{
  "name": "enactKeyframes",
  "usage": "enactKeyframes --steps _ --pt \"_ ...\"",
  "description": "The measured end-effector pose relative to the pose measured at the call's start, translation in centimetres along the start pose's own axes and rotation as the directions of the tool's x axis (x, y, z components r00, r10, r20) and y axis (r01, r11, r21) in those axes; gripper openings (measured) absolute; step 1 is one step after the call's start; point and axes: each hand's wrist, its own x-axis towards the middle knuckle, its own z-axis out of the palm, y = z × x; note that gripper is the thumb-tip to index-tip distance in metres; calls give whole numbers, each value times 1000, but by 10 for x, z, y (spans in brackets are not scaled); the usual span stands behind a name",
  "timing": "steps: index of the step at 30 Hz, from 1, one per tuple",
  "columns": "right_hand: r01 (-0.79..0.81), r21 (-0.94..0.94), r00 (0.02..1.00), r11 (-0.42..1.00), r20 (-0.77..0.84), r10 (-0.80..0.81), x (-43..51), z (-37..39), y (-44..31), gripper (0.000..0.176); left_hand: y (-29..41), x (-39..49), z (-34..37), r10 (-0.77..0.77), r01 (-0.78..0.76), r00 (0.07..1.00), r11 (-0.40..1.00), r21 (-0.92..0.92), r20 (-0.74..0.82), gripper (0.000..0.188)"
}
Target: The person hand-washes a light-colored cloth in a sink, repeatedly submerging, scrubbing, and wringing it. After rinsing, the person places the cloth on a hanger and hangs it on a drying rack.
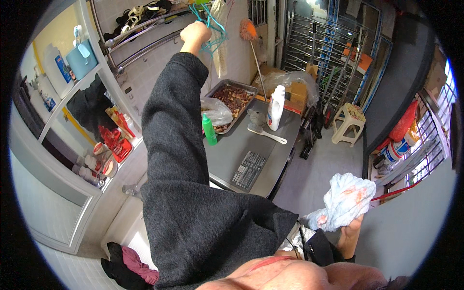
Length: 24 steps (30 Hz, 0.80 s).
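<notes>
My left hand [196, 33] is raised far out at the upper left, its fingers closed on teal clothes hangers [214, 27]. A long cream-coloured cloth [219, 54] hangs beside them. At the lower right, my right hand [351, 227] holds up a crumpled pale blue-white cloth [348, 197] with orange-red marks; the cloth hides part of the fingers. On the grey table between my arms stand a white detergent bottle [276, 108] and a green squeeze bottle [209, 131]. A white-handled brush [267, 134] lies near the detergent bottle.
A metal tray [250, 95] of dried brown pieces sits at the table's [224, 156] far end. Left are a mirrored shelf cabinet [81, 78] and a sink with dark and pink clothes [139, 264]. Beyond stand a plastic stool [348, 121], cardboard boxes [299, 95] and a folded metal rack [315, 47].
</notes>
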Motion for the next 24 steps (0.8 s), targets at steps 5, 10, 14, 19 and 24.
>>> enactKeyframes --steps 5,10,14,19,24 --pt "25 6 998 1000 58 -25 6 5 -1 73 -8 33 15 -175 191 981 924 -331 79 34" --pt "-14 -10 1000 1000 -22 14 3 1 5 74 -40 71 35 -58 109 991 862 -495 117 19" --pt "-111 27 986 993 -124 114 2 0 7 73 -66 86 41 269 -264 963 945 -195 -2 15" --pt "-34 41 996 999 81 31 4 2 4 67 -69 79 31 292 -286 956 944 -167 15 17" --pt "-52 36 995 998 81 49 2 2 5 66 -78 51 1 168 -84 982 790 -607 83 25"
